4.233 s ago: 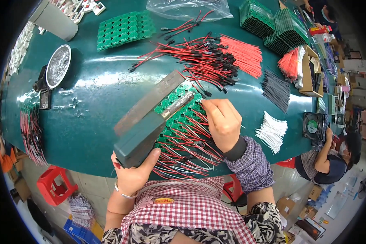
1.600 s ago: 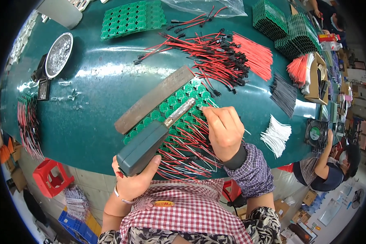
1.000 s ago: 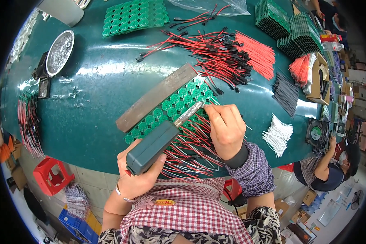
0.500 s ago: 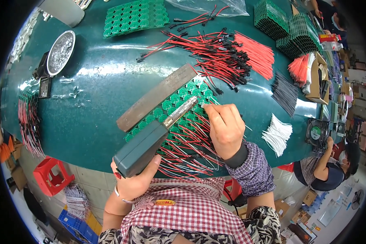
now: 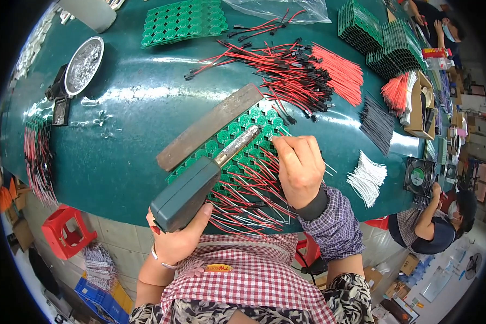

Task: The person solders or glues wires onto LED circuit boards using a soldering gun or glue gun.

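The left hand wraps around the dark green handle of a soldering gun, holding it low so that its metal barrel slants up and away to the right, across a green panel of round circuit boards. The right hand is drawn into a narrow pinch at the panel's right side, most likely on a thin wire whose pale end shows past the knuckles; the pinch itself is too small to read for certain. This grip seems chosen to keep the fingertips near the barrel's tip yet just beside it, though whether the tip touches a board cannot be told. The panel lies flat on the bench, in front of the person, with a heavy-looking metal bar along its upper-left edge, probably as a stop or weight. Red and white wires spread over its lower right toward the apron, leaving the upper-left boards uncovered. Beyond lie a heap of red-and-black connector leads and loose red wires; black wires and white wires sit in separate bunches to the right, apparently sorted by colour within reach.
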`<state>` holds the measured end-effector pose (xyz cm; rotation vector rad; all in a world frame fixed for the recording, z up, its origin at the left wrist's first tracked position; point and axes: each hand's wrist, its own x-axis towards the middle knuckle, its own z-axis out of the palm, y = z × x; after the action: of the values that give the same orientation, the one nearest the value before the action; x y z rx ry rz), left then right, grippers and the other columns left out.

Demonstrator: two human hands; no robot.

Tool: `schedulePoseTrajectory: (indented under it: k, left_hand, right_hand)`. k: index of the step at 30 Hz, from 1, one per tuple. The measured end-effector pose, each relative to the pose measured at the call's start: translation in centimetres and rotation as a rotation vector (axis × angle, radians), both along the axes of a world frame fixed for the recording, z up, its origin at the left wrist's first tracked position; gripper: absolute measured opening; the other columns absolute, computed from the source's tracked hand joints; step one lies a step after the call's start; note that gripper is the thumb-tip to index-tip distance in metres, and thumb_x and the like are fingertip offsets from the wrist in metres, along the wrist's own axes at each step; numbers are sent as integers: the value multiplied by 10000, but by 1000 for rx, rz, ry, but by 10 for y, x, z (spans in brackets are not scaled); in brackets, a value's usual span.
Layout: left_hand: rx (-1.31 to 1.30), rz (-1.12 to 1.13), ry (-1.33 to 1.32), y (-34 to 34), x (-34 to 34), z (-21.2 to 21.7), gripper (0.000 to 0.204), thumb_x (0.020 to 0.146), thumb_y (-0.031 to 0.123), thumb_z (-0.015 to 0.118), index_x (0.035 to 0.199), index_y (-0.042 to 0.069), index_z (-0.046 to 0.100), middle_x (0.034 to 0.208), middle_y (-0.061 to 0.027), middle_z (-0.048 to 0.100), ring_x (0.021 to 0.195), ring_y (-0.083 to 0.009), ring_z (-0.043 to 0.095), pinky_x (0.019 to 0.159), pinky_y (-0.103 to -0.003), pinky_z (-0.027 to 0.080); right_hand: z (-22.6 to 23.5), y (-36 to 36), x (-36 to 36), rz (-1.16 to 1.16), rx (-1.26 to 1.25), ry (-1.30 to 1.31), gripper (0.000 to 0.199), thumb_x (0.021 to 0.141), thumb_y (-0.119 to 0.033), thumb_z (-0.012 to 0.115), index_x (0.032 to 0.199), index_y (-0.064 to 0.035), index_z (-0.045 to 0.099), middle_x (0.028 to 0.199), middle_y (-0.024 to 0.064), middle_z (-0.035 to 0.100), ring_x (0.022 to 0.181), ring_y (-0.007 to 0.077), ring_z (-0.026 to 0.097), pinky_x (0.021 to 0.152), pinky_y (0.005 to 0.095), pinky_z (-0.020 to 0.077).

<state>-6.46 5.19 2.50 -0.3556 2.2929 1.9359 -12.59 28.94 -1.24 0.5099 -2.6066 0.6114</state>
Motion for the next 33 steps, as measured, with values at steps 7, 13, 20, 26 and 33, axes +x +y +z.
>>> schedulePoseTrajectory:
  k: [7,13,20,26,33]
  left_hand:
    - [-23,6,11,-3,4,-2,232,757,55,775,967,-16,707,818,-85,715,675,-141,656,632,-271,518]
    - [-37,-31,99,-6,4,-3,218,759,44,768,960,-14,707,817,-80,713,662,-139,651,623,-261,512]
    - [-39,-86,91,-7,5,-4,215,751,13,764,955,-15,703,836,-72,701,677,-122,645,624,-250,503]
    - [-25,-134,47,-6,0,1,208,761,1,747,961,-16,694,841,-62,664,692,-129,629,622,-246,484]
    - [-117,-208,105,-6,-1,3,189,765,-5,732,949,-17,689,795,-71,636,643,-135,599,577,-264,460]
  right_hand:
    - [3,-2,6,35,-10,59,307,678,35,654,984,18,670,887,98,637,779,255,600,648,341,511]
    - [3,-9,7,44,-64,-2,330,652,119,712,959,0,679,831,92,627,717,248,596,616,331,496]
    - [0,-10,8,36,-48,-19,331,659,115,707,966,-5,679,824,92,615,721,245,586,615,334,488]
    - [0,-10,8,33,-36,-24,328,661,111,698,968,-3,680,827,91,613,727,245,583,623,337,488]
    - [1,-10,8,40,-19,-29,330,656,112,689,965,-3,683,831,91,615,734,246,584,627,338,491]
